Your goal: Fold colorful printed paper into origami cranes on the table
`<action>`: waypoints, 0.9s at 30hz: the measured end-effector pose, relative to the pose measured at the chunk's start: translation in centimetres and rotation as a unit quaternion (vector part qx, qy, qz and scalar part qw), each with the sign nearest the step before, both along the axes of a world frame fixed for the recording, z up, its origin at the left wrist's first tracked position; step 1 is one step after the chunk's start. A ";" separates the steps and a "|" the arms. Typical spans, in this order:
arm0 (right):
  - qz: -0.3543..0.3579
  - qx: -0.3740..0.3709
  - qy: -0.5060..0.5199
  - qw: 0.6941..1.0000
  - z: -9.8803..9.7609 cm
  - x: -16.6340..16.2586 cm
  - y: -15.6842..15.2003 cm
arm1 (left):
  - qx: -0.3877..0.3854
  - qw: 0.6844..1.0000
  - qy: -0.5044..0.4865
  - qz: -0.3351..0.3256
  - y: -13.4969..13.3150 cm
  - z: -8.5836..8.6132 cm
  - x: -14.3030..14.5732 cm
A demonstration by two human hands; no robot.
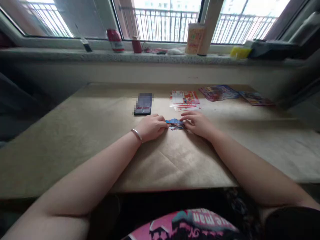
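Note:
A small folded piece of blue printed paper lies on the table between my two hands. My left hand, with a silver bangle at its wrist, pinches the paper's left end. At the right end, the fingers of my right hand are bent around the edge, thumb and fingertips touching it. The paper's ends are hidden under my fingers. Just beyond it rests a stack of red and white printed sheets.
A black phone lies beyond my left hand. More colourful printed sheets and another booklet are at the back right of the table. On the windowsill stand a red can, a patterned paper cup and a yellow object.

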State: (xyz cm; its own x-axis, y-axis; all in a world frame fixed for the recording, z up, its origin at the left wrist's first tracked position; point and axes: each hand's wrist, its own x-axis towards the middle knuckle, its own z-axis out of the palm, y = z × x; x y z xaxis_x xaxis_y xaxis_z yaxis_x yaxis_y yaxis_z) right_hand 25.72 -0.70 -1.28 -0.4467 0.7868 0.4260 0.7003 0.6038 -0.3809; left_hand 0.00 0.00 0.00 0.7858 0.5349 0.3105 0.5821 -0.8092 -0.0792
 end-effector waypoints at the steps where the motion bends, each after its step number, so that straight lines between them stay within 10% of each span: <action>1: 0.008 -0.003 -0.017 1.000 0.1 0.0 0.0 | 0.003 1.000 -0.009 0.008 0.1 -0.1 -0.1; 15: 0.174 -0.001 -0.070 0.982 0.8 -1.7 -1.5 | -0.044 0.996 0.004 0.073 0.2 -0.7 0.0; 27: 0.128 0.071 -0.078 0.986 0.6 -0.8 -0.7 | -0.054 0.997 -0.046 -0.034 0.1 -0.6 0.2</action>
